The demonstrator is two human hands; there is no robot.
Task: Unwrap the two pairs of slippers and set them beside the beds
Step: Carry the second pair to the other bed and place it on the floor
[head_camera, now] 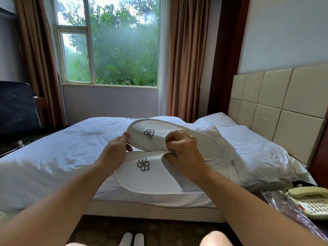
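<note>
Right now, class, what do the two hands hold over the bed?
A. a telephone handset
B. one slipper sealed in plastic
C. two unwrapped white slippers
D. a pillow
C: the left hand pinches the upper slipper at its toe, the right hand grips it and the lower slipper, and both are bare.

**Hotel room, the stuff around the edges**

Big window (pixel 90 50) straight ahead, the glass all fogged up, with green trees (pixel 127 55) behind it. Brown drapes hang on both sides, the left curtain (pixel 35 55) and the right curtain (pixel 186 59), both drawn to the sides. A beige tiled headboard (pixel 276 103) runs along the right wall, with two white pillows (pixel 248 142) lying flat at its foot. A cream push-button telephone (pixel 316 208) sits in the lower right corner, handset (pixel 308 191) on the cradle. There's a dark padded chair (pixel 16 107) off on the left near the curtain, and brown carpet (pixel 159 231) down below.
</note>
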